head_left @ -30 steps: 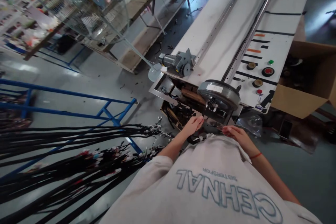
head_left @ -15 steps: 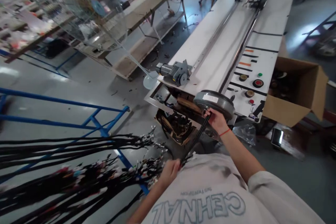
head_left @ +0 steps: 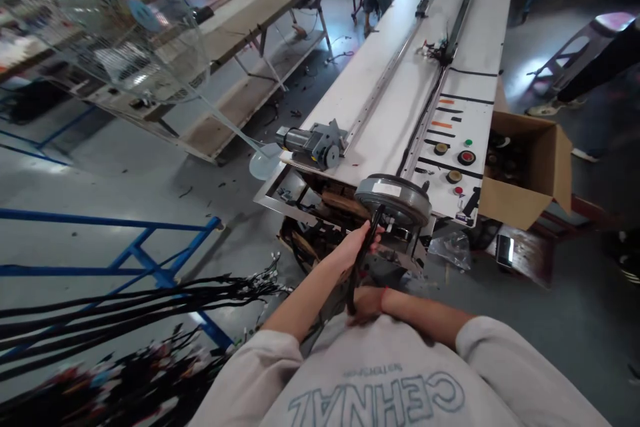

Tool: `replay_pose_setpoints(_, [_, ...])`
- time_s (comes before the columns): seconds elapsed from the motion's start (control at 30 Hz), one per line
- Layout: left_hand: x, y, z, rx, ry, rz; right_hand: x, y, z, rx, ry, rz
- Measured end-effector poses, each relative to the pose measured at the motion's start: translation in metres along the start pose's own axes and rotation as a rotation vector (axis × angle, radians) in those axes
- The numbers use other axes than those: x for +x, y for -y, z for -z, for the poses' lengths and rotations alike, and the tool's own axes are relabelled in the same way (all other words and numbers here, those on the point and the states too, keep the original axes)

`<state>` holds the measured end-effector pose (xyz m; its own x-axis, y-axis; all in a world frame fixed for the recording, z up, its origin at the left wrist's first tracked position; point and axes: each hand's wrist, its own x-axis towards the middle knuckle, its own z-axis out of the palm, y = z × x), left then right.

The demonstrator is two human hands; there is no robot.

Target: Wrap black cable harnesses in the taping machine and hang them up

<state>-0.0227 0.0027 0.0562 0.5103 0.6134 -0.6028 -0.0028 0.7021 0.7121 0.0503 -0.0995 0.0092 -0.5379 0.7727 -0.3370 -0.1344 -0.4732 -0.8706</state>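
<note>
since half a second ago the hands are swapping places on the black cable [head_left: 361, 260]: the left hand [head_left: 355, 247] is now gripping it just below the grey wheel [head_left: 393, 199], where the right hand was holding before, and the right hand [head_left: 367, 303] is now down against the shirt [head_left: 380, 380]. the left hand's fingers are curling around the cable, pinching it near its upper end. the right hand is closing on the cable's lower end, close to the body, a red band showing at its wrist. the cable is running taut and nearly upright between the two hands, its top reaching the wheel's underside at the near end of the long white surface [head_left: 395, 107]. beside the wheel, the control panel [head_left: 457, 160] is showing round buttons. an open cardboard box [head_left: 530, 173] is sitting to the right on the floor. bundled black cables [head_left: 125, 293] are lying across the blue frame [head_left: 140, 260] at left.
</note>
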Motion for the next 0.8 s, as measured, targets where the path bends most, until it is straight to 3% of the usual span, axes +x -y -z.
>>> replay_pose_setpoints(0.07, [-0.027, 0.01, 0.002, 0.136, -0.014, -0.009, -0.001, 0.011, 0.024, -0.073, 0.151, 0.017])
replay_pose_setpoints(0.1, [-0.047, 0.02, 0.01, 0.202, -0.025, -0.014, -0.002, 0.02, 0.039, -0.048, 0.163, 0.034])
replay_pose_setpoints(0.23, [-0.12, 0.058, 0.047, 0.43, 0.009, 0.084, 0.0, 0.055, 0.085, 0.309, -0.096, 0.136])
replay_pose_setpoints(0.33, [-0.133, 0.067, 0.048, 0.563, 0.054, 0.085, 0.007, 0.055, 0.075, 0.445, -0.21, 0.124])
replay_pose_setpoints(0.47, [-0.107, 0.067, 0.015, 0.549, -0.222, -0.195, 0.008, 0.043, 0.038, 0.363, -0.072, -0.047])
replay_pose_setpoints(0.53, [-0.103, 0.07, 0.003, 0.586, -0.347, -0.253, 0.009, 0.048, 0.036, 0.442, -0.103, -0.049])
replay_pose_setpoints(0.57, [-0.107, 0.072, 0.002, 0.606, -0.356, -0.239, 0.01, 0.053, 0.041, 0.534, -0.162, -0.013])
replay_pose_setpoints(0.67, [-0.138, 0.08, 0.023, 0.573, -0.178, -0.026, 0.015, 0.075, 0.058, 0.827, -0.323, 0.11])
replay_pose_setpoints(0.73, [-0.162, 0.084, 0.054, 0.507, -0.061, 0.166, 0.014, 0.083, 0.057, 0.877, -0.27, 0.073])
replay_pose_setpoints(0.8, [-0.174, 0.085, 0.085, 0.479, -0.004, 0.296, 0.007, 0.082, 0.041, 0.806, -0.12, -0.034])
